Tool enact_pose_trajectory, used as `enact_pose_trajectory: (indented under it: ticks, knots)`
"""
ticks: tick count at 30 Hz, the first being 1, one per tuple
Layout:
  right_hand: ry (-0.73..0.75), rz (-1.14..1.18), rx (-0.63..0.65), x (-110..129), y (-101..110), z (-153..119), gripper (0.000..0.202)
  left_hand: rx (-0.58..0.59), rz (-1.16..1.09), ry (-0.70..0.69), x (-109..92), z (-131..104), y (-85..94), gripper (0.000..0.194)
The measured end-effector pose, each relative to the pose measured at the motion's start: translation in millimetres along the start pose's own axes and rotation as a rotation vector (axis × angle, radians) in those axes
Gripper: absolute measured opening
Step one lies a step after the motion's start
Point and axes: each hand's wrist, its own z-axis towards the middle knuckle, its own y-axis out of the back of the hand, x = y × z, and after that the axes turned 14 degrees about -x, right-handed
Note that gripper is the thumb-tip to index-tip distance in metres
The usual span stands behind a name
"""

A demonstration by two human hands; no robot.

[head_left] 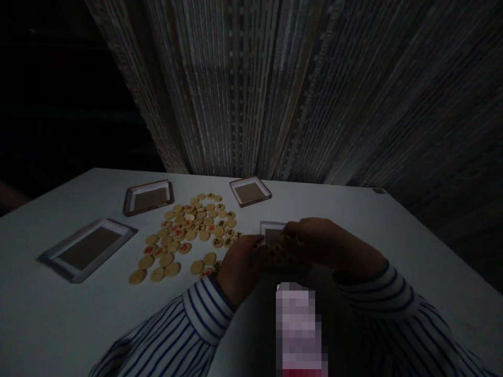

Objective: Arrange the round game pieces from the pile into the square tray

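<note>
My left hand [240, 268] and right hand [334, 243] curl at a small tray [272, 224] with round pieces [277, 249], maybe keeping it steady; I can't tell their grip in this dark.

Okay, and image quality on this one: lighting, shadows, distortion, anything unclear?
Head view: dim overall, far left nearly black; pieces under the right hand sunk in shadow; striped curtain fans out, stretched toward the edges; pixelated block at bottom.
</note>
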Motion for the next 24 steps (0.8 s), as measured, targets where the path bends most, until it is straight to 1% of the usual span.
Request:
enact_pose_trajectory:
  ticks: [5, 10, 14, 17, 21, 24]
  knots:
    - [-0.005, 0.024, 0.019, -0.6, -2.5, 0.2, 0.02, 0.041, 0.02, 0.017, 3.3, -3.1, -2.4, 0.027]
    - [-0.036, 0.034, 0.086, 0.8, -2.5, 2.1, 0.019, 0.022, -0.006, 0.009, 6.1, -3.8, -5.5, 0.027]
    - [-0.038, 0.017, 0.109, -1.2, -7.9, 3.6, 0.019, 0.026, -0.01, 0.012, 8.3, -3.8, -6.1, 0.028]
    - [-0.03, 0.013, 0.118, -1.9, -10.2, 4.8, 0.019, 0.032, 0.002, 0.006, 7.5, -2.9, -4.2, 0.028]
    - [-0.043, 0.01, 0.164, 0.1, -7.4, 6.2, 0.02, 0.044, 0.02, 0.023, 3.9, -0.9, -1.6, 0.027]
    - [-0.035, 0.025, 0.166, 0.7, -6.4, 6.2, 0.021, 0.035, 0.022, 0.026, 2.6, 0.1, -1.4, 0.026]
